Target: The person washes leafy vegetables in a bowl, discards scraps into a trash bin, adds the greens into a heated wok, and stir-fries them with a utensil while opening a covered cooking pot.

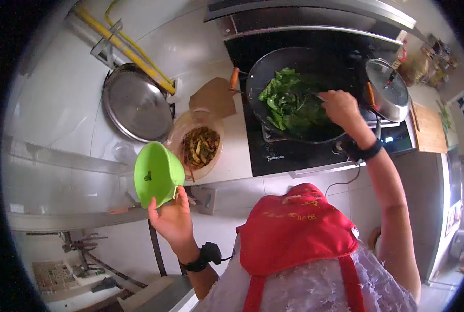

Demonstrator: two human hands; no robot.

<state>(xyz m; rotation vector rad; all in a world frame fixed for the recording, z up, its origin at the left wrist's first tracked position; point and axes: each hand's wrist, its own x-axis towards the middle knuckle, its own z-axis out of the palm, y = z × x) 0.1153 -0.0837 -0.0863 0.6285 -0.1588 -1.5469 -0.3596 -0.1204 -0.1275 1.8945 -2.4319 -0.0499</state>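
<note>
My left hand (174,221) grips a lime-green plastic bowl (162,174) by its rim, left of the counter. The bowl is tipped so that its inside shows, with a small dark leaf scrap (148,176) stuck to it. My right hand (342,110) is over the right part of a large black wok (266,62). Its fingers are closed, and what they hold, if anything, is hard to make out. Leafy greens (289,101) lie heaped in the wok, mostly left of that hand.
A dish (219,130) of cooked food stands left of the black stove (273,161), near a brown board-like piece (211,99). A lidded pot (393,93) sits right of the wok. A round metal pan (138,104) leans against the wall below a yellow pipe (123,47).
</note>
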